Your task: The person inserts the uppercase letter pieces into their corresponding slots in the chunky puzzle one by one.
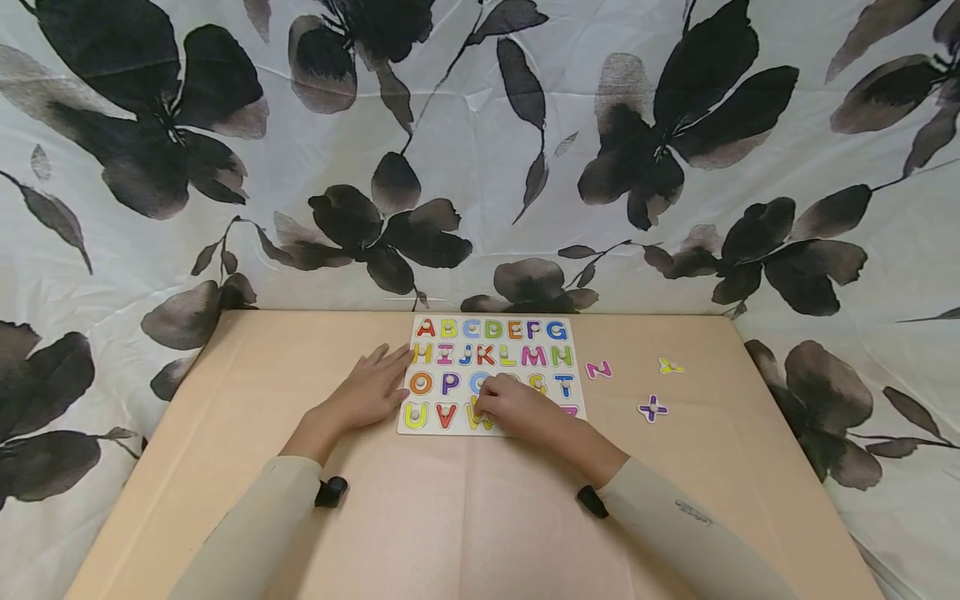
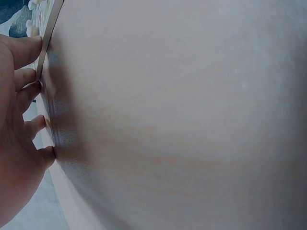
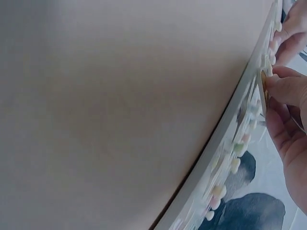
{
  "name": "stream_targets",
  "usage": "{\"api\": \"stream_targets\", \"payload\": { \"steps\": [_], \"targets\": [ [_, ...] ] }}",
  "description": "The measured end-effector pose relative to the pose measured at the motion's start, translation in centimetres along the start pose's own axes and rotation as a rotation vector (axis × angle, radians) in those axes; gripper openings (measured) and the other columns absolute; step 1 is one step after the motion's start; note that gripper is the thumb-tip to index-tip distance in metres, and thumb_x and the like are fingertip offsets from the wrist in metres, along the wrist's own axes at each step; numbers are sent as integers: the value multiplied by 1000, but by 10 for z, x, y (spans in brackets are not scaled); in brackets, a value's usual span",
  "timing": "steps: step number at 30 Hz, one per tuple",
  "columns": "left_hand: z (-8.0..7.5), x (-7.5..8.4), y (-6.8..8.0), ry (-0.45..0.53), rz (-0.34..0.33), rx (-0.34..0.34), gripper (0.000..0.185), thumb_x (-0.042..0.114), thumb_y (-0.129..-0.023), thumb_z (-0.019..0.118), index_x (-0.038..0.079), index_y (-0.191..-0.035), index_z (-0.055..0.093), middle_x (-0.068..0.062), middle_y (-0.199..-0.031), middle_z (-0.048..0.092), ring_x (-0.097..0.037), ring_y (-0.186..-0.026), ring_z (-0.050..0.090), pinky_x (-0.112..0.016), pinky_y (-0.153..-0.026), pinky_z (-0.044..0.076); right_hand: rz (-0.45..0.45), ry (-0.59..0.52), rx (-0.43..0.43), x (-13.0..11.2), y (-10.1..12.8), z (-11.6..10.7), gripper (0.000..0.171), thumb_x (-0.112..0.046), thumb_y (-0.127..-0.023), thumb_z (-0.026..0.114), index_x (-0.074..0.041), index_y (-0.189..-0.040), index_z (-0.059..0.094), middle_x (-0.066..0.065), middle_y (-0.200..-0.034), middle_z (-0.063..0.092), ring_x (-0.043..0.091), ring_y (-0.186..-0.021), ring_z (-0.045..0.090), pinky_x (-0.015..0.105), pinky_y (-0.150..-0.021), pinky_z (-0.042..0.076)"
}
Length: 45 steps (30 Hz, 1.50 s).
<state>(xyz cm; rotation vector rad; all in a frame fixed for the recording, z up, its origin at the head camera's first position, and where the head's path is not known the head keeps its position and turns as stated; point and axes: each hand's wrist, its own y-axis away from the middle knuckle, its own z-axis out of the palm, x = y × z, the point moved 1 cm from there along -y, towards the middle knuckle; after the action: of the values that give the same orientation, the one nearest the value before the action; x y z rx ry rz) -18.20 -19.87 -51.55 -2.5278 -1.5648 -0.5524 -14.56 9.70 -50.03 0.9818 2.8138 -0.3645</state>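
A white alphabet puzzle board [image 1: 432, 428] with raised, coloured letters lies at the far side of the table. My left hand [image 1: 371, 386] rests at its left edge, fingers spread, the thumb touching the rim in the left wrist view. My right hand [image 1: 528, 410] is over the lower rows and pinches a yellow letter W piece [image 1: 481, 417] between thumb and fingers. In the right wrist view that letter piece [image 3: 263, 92] stands tilted on edge at the board. The hand hides some letters and slots beside the W. Part of a pink Z [image 1: 572, 411] shows past the wrist.
Right of the board lie loose letter pieces: a pink N [image 1: 598, 369], a yellow Y [image 1: 670, 366] and a purple X [image 1: 652, 408]. The tan tabletop [image 1: 465, 517] extends toward me. Behind it hangs a white cloth [image 1: 495, 200] with dark flowers.
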Motion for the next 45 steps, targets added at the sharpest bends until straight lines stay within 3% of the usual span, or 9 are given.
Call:
{"api": "stream_targets", "payload": {
  "steps": [5, 19, 24, 27, 32, 41, 45],
  "targets": [
    [1, 0, 0, 5, 6, -2, 69, 27, -101, 58, 6, -162, 33, -12, -170, 29, -48, -157, 19, -72, -123, 17, -30, 17, -24, -4, -1, 7, 13, -7, -97, 70, -17, -104, 77, 0, -107, 63, 14, -100, 59, 22, -89, 56],
    [2, -2, 0, 7, -6, -8, 69, 29, -102, 58, 7, -162, 32, -11, -171, 28, -47, -157, 18, -71, -123, 16, -2, -11, -47, -5, -2, 10, 16, -6, -97, 70, -18, -106, 77, -1, -107, 66, 13, -98, 64, 24, -92, 57],
    [2, -2, 0, 12, -9, -16, 70, 29, -102, 58, 8, -163, 31, -10, -171, 27, -46, -158, 17, -70, -124, 15, 79, -87, -45, -2, 4, 7, 16, -9, -100, 67, -17, -111, 75, -2, -109, 65, 13, -101, 64, 26, -93, 57],
    [2, -2, -1, 9, -14, -23, 70, 30, -102, 57, 9, -163, 30, -9, -172, 26, -45, -158, 16, -70, -125, 14, 123, -93, -28, 3, 11, -1, 17, -10, -100, 67, -15, -115, 74, -2, -111, 65, 12, -102, 63, 26, -92, 58],
    [1, -2, -1, 6, -12, -23, 70, 30, -102, 57, 9, -163, 30, -10, -171, 26, -46, -158, 16, -70, -124, 14, 125, -59, 37, 21, 27, -17, 18, -5, -94, 74, -9, -111, 75, 3, -110, 67, 17, -103, 66, 30, -93, 60],
    [0, -3, -2, 11, -22, -34, 71, 31, -102, 57, 10, -164, 29, -8, -172, 25, -45, -159, 15, -69, -125, 13, 335, -69, 71, 61, 68, -47, 21, -4, -91, 77, -8, -112, 75, 6, -116, 69, 24, -112, 66, 40, -99, 59],
    [2, -2, -2, 14, -19, -31, 71, 31, -102, 57, 10, -164, 29, -8, -172, 25, -45, -159, 14, -69, -125, 13, 346, -17, 121, 82, 91, -55, 16, -2, -90, 76, -5, -106, 75, 7, -110, 70, 24, -103, 68, 42, -93, 61]
  ]
}}
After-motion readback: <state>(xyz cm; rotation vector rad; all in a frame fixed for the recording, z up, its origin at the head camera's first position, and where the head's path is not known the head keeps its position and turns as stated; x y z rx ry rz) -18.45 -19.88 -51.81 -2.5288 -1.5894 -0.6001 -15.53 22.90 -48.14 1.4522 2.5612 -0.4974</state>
